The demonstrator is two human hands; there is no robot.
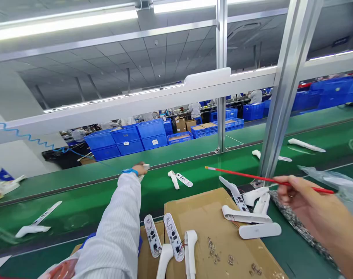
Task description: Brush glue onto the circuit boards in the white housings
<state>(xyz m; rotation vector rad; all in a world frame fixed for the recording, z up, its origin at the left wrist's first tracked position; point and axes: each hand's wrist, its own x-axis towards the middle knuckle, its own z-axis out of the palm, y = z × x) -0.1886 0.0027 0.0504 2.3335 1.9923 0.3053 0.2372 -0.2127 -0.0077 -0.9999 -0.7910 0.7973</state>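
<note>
Up close, the right hand comes in from the lower right, cut off by the frame, its fingers curled closed on a thin red stick. The stick's long axis runs nearly level across the view, its pale tip pointing left and slightly away, and its other end sticks out past the hand. Lower left, a striped white sleeve reaches forward, hiding part of the things beneath it. A blue wrist strap circles the wrist of the left hand, which is partly turned away at the green conveyor belt. A small white piece shows at its fingertips; whether they grip it, I can't tell. Below, a cardboard sheet holds scattered metal bits, too small to name, and two open white casings with circuit boards. White plastic casings lie heaped at its upper right. More white parts lie on the belt, and a clear plastic bag sits at the right. Far off, upper middle, stand stacked blue crates.
</note>
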